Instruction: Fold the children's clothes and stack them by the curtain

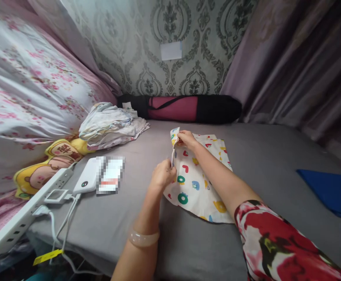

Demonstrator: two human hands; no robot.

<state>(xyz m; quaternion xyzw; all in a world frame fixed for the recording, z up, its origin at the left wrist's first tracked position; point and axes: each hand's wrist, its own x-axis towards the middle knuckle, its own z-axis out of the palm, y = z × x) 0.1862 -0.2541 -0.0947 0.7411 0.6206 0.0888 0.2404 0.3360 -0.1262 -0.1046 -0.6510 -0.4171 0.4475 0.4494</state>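
A white cloth (195, 199) printed with colourful letters and small figures lies partly on the grey sheet, its left edge lifted. It may be a small garment, but its full shape is hidden. My left hand (163, 174) is closed on the near part of that lifted edge. Farther up, my right hand (186, 139) pinches the same edge near the top corner, where a flap folds over. My right forearm crosses above the cloth and covers some of it.
To the left are a heap of light clothes (111, 123), a yellow cartoon cushion (38, 173), a white power bank (90, 175), a blurred phone (111, 175) and a power strip (26, 212) with cables. A black and pink long bag (173, 108) lies along the wall; blue fabric (331, 193) lies right.
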